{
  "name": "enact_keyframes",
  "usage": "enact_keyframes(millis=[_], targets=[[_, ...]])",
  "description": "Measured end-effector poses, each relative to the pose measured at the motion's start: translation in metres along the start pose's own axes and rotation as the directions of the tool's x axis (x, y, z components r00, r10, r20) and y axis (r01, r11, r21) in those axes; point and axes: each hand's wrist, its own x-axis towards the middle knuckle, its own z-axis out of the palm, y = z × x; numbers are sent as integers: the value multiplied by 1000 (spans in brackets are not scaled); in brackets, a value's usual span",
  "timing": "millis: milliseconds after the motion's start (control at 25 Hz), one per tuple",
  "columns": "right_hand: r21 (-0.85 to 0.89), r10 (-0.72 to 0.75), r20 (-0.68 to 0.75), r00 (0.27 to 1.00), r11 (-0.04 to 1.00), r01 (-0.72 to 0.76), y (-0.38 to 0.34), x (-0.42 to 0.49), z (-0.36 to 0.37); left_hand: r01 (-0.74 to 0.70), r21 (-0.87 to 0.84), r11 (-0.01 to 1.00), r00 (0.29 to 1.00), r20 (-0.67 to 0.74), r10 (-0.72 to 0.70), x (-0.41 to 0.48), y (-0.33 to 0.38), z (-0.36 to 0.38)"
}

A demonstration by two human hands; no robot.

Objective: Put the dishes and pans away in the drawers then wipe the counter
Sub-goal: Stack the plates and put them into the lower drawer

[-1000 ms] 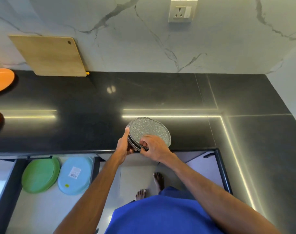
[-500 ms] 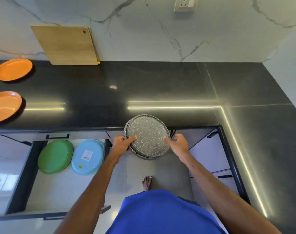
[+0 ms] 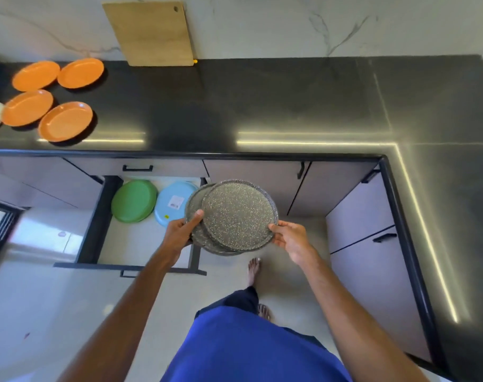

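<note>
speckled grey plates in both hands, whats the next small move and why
Probably lower the speckled grey plates leftward into the open drawer, onto its bare floor in front of the blue plate. The left hand and right hand grip the stack over the drawer's right edge.

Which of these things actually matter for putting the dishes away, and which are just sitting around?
Part of the job: stack of round grey speckled pans, gripped by left hand and right hand; open drawer holding green plates and a light blue plate; four orange oval plates on the black stone counter.
Just lying about: wooden cutting board leaning on the marble wall.
</note>
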Motion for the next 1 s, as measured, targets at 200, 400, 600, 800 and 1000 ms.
enact_keyframes(millis=[200, 400, 600, 800, 1000], targets=[[-32, 86, 56, 995, 996, -84, 37, -33, 17, 29, 23, 999, 988, -152, -25, -29, -41, -64], [-66, 56, 45, 997, 996, -53, 58, -48, 59, 34, 24, 999, 982, -188, -29, -30, -57, -133], [-41, 50, 24, 998, 998, -49, 81, -49, 138, 9, -11, 1000, 980, -196, -11, -16, -56, -221], [1, 6, -7, 1000, 1000, -6, 119, -62, 252, -2, -17, 1000, 980, -197, -1, -5, -41, -329], [17, 4, -25, 1000, 1000, -4, 150, -75, 330, 2, -31, 1000, 981, -195, -8, 1, -36, -405]])
